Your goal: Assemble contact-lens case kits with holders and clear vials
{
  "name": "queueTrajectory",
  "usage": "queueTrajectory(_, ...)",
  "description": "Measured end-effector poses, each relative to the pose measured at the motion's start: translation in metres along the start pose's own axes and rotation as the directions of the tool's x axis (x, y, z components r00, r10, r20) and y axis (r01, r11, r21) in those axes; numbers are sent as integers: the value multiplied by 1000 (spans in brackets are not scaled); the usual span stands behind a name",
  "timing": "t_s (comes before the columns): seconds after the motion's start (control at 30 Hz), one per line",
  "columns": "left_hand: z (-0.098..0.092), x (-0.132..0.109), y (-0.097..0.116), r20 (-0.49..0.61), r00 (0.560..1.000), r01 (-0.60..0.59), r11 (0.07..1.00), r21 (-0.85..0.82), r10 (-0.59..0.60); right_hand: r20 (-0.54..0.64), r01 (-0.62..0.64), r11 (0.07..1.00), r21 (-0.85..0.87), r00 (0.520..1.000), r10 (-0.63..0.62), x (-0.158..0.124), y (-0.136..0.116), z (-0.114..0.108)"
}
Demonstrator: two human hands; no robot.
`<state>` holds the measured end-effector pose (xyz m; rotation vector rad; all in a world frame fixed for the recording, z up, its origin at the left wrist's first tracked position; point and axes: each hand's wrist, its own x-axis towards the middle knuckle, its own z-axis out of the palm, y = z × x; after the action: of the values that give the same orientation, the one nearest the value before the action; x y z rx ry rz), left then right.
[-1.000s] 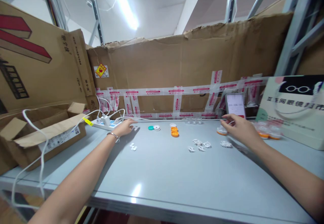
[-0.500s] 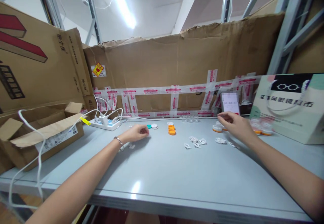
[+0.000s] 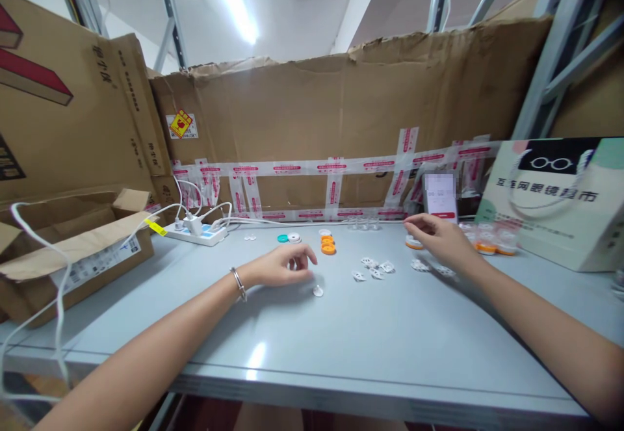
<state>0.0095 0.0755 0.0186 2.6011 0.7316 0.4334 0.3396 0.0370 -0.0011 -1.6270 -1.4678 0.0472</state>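
Observation:
My left hand [image 3: 285, 266] hovers over the middle of the table, thumb and fingers curved but apart, with nothing visible between them. Just below its fingertips lies a small round white piece [image 3: 318, 291]. My right hand [image 3: 441, 239] is at the back right, its fingertips pinched together; what they hold, if anything, cannot be made out. Under it sits an orange-and-clear round case [image 3: 414, 242], partly covered by the hand. Loose white cut-out pieces [image 3: 374, 267] lie between my hands. Orange rings [image 3: 328, 248] line up behind them, beside a white ring [image 3: 294, 238] and a green ring [image 3: 283, 238].
A phone [image 3: 441, 197] leans at the back, near a paper bag [image 3: 550, 203] and more orange-and-clear cases [image 3: 504, 242]. Clear pieces [image 3: 363, 224] stand by the taped cardboard [image 3: 292, 119]. On the left are a power strip [image 3: 199, 233], white cables and an open carton [image 3: 97, 255].
My left hand has moved right and toward me, and its fingers have parted. A round white piece now shows below it. My right hand has shifted slightly left.

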Motion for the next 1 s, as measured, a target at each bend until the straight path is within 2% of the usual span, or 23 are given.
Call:
queueTrajectory(0.07,-7,4,-14,-137,987,90,995,51,-83,10,14,1000,8,1000,-14,-1,-3,2)
queueTrajectory(0.17,-14,14,-38,-293,939,223,968,117,-181,52,55,998,22,997,-56,-2,-9,9)
queueTrajectory(0.23,-16,24,-53,-307,927,271,951,150,-216,83,84,996,30,993,-86,-2,-11,14)
queueTrajectory(0.3,-15,35,-64,-276,932,288,942,171,-235,104,105,994,35,989,-108,-2,-13,16)
queueTrajectory(0.43,-11,56,-72,-219,941,301,936,184,-260,120,115,993,37,986,-119,-3,-12,13)
queueTrajectory(0.53,-12,63,-66,-218,941,296,940,168,-257,128,109,993,38,985,-113,-3,-11,8)
queueTrajectory(0.63,-18,56,-46,-212,956,232,966,118,-204,142,100,994,37,984,-104,-3,-12,7)
queueTrajectory(0.73,-23,36,-16,-98,990,107,993,43,-103,164,98,994,42,981,-104,-3,-15,8)
queueTrajectory(0.83,-16,17,7,57,998,-34,997,-66,38,193,108,993,54,974,-117,-5,-20,11)
queueTrajectory(0.9,-7,8,11,108,990,-83,992,-95,93,212,114,992,60,969,-124,-6,-22,12)
queueTrajectory(1.0,7,4,7,155,984,-78,995,-60,86,230,103,993,63,966,-115,-8,-24,13)
